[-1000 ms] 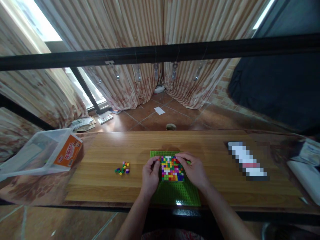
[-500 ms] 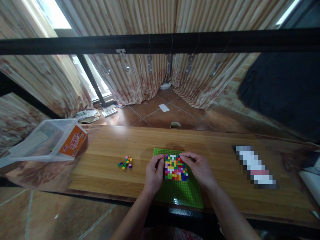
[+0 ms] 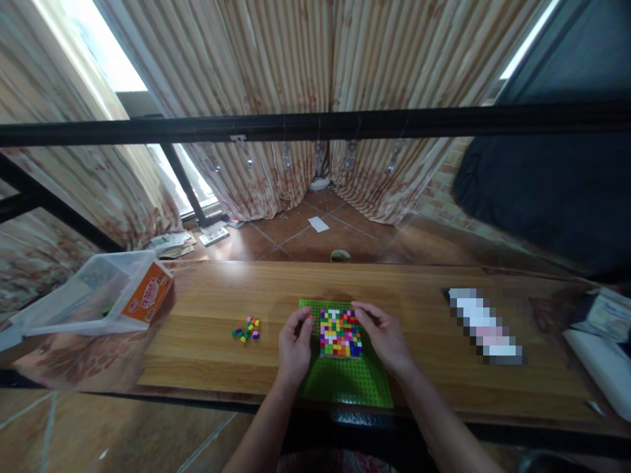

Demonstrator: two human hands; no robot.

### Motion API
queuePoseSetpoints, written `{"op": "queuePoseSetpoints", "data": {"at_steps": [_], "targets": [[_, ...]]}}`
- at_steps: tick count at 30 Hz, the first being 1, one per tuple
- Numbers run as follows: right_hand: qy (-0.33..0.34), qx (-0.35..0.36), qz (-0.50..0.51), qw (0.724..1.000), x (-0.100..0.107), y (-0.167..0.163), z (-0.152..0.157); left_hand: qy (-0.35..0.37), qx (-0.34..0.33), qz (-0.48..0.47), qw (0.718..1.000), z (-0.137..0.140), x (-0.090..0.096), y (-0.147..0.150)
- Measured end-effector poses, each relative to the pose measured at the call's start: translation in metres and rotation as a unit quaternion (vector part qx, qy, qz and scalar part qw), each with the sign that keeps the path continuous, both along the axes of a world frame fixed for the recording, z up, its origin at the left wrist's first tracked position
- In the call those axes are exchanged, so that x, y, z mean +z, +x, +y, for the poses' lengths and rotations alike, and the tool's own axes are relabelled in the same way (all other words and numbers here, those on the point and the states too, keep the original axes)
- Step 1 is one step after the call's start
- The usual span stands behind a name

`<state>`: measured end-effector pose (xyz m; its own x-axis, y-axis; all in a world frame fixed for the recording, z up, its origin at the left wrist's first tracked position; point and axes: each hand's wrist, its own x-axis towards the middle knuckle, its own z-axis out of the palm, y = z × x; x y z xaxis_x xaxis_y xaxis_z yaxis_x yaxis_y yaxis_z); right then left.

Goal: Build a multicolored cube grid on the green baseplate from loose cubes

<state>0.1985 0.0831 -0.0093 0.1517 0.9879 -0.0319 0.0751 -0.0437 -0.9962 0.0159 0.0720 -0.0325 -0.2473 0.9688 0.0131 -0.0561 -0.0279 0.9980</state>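
A square patch of small coloured bricks, a tight mosaic of red, yellow, white, green, blue and pink studs, sits pressed onto the upper half of a bright green studded baseplate at lower centre of the frame. The baseplate is flat and glossy, lying near the front edge of a pale wood-grain board, with bare green left below the mosaic. The left hand rests at the mosaic's left edge, fingers curled and thumb and forefinger brought close together at the upper left corner; whether they pinch a brick is too small to tell. The right hand lies along the right edge, fingers bent over the top right corner and touching the bricks, with nothing visibly held. Left of the hands, well apart from the baseplate, a small loose heap of spare bricks lies on the open wood, with clear board all around it. Farther left, off the board's end, a clear plastic tub with an orange label lies tilted. To the right, a blurred-out white strip lies diagonally on the board. A black bar crosses the frame above, before striped beige curtains and a terracotta tiled floor.
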Motion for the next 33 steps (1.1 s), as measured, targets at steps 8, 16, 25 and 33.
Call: {"op": "queuePoseSetpoints", "data": {"at_steps": [8,16,25,33], "targets": [[0.112,0.019,-0.099,0.989,0.032,-0.011,-0.038,0.023,-0.066,-0.013,0.997,-0.031,0.036,0.007],[0.138,0.093,-0.121,0.979,0.049,-0.032,-0.051,0.045,-0.141,0.038,0.988,-0.043,0.053,0.018],[0.113,-0.005,-0.122,0.986,0.022,-0.011,-0.046,0.044,-0.045,0.099,0.993,-0.039,0.041,0.016],[0.103,-0.012,-0.176,0.979,0.007,-0.003,-0.020,0.062,-0.033,0.196,0.978,-0.018,0.015,0.016]]}}
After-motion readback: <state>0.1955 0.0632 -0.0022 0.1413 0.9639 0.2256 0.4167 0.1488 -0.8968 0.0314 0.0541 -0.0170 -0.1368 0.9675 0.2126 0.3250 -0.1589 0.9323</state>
